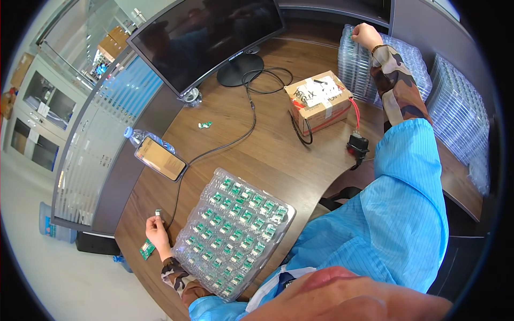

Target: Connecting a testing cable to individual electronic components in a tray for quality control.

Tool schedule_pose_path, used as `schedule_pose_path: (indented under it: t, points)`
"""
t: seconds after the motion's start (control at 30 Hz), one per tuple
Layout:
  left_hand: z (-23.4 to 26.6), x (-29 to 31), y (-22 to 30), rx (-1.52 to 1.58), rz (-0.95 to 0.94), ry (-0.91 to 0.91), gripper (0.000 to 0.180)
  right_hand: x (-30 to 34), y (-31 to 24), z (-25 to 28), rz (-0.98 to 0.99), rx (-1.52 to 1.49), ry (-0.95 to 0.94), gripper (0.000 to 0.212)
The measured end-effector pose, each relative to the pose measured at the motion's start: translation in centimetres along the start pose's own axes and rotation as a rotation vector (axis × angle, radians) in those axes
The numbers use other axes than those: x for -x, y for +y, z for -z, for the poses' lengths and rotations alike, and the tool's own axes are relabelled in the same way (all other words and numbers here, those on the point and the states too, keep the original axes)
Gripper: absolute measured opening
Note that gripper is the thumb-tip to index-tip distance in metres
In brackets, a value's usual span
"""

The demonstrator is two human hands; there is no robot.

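My left hand [156, 235] pinches a small circuit board [158, 212] with a white part, near the left edge of the desk. Beside that hand, a larger green circuit board [146, 249] lies on the desk. A clear plastic tray [289, 216] with rows of small green-and-white boards lies just right of my left hand, by my forearm. Far off at the upper right, my right hand [367, 36] reaches over a stack of clear plastic trays [353, 67]. Its fingers are closed together at the stack's top; what they pinch is too small to make out.
A dark monitor [209, 37] stands at the back. A cardboard box [319, 109] with red wires and a black switch [357, 144] sits right of centre. A black cable [227, 143] crosses the desk past a phone [160, 159] leaning on a bottle [140, 136]. More trays [459, 117] stand right.
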State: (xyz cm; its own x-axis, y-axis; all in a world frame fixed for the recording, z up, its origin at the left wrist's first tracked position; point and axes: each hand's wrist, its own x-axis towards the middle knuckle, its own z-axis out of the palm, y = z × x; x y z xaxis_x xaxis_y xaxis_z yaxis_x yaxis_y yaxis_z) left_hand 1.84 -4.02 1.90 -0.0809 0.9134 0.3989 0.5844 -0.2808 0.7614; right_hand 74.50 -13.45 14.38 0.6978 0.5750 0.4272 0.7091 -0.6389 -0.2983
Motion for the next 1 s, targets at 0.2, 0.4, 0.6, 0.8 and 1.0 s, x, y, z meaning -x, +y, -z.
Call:
schedule_pose_path:
  t: [0.2,0.4,0.6,0.8,1.0]
  points:
    - [0.7,0.5,-0.4,-0.035,-0.018,0.013,0.012,-1.2,0.2,-1.4,0.046,-0.008,0.002,0.015]
    - [0.2,-0.3,-0.7,-0.186,-0.106,0.021,0.013,-3.1,3.5,-2.0,0.142,0.007,-0.049,0.015]
    - [0.8,0.2,-1.2,-0.155,0.021,0.073,0.014,-6.1,4.5,-3.6,0.208,-0.012,-0.02,0.029]
    - [-0.3,-0.5,-0.7,-0.063,0.038,0.057,0.013,4.1,-9.2,2.9,0.727,-0.475,0.304,0.018]
    - [0.0,-0.1,-1.2,-0.077,0.089,0.06,0.012,22.4,-22.7,6.1,1.152,-0.979,-0.347,0.015]
